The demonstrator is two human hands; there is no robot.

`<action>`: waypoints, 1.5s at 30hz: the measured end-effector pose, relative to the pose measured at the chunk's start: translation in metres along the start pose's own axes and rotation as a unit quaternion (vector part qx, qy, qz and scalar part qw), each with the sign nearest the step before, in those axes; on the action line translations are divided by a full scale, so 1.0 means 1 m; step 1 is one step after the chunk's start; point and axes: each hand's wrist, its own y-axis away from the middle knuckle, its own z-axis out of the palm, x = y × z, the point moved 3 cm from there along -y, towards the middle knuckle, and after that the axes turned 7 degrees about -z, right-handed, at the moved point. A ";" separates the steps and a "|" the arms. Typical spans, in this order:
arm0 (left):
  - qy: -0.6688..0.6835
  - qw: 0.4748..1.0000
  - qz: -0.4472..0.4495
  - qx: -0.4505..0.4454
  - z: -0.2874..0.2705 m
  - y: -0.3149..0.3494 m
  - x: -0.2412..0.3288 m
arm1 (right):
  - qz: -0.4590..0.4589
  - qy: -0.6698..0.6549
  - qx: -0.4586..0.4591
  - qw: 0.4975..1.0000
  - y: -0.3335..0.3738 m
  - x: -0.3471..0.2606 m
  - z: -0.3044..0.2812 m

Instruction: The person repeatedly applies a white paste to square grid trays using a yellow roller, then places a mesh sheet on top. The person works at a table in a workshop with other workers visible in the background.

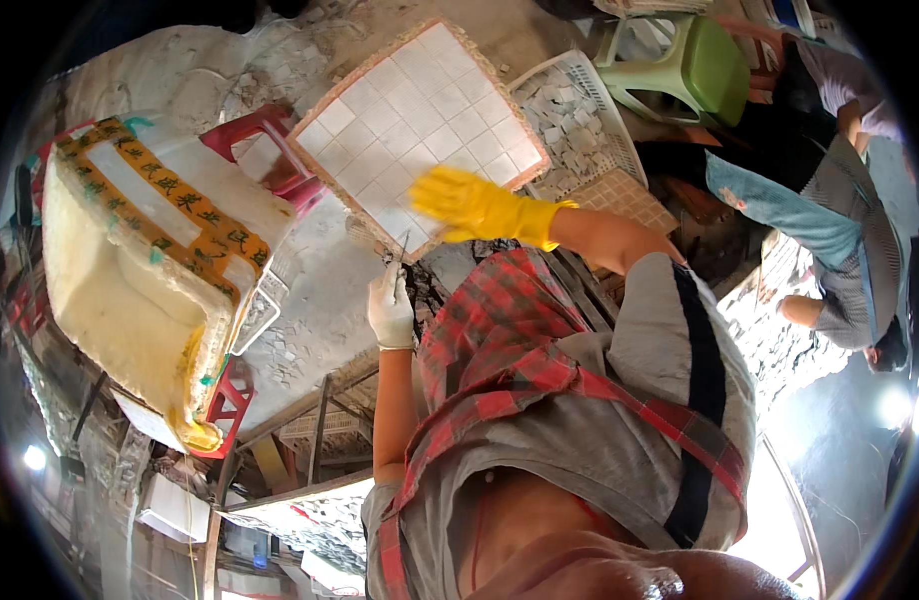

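Note:
Before me lies a square board [380,90] faced with a grid of pale tiles, its edges rough and brown. Across its lower right part my right hand [460,203], in a yellow rubber glove, rests with fingers stretched out flat. It appears to touch the tiles, and nothing shows in its grasp. At the board's near corner is my left hand [390,305] in a white glove, closed around a thin pointed metal tool [406,246]. The tool's tip points up toward the board's corner; its grip end is hidden in the fingers.
A large foam box [110,285] banded with orange tape stands at left, near a red stool [250,130]. A white plastic basket [605,100] of broken tile pieces sits to the board's right, with a green stool [715,68] behind. Another person [850,200] is at far right.

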 end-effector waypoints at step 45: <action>0.092 0.982 -0.165 -0.018 -0.082 0.033 -0.047 | 0.146 0.105 0.200 0.963 -0.088 -0.012 0.047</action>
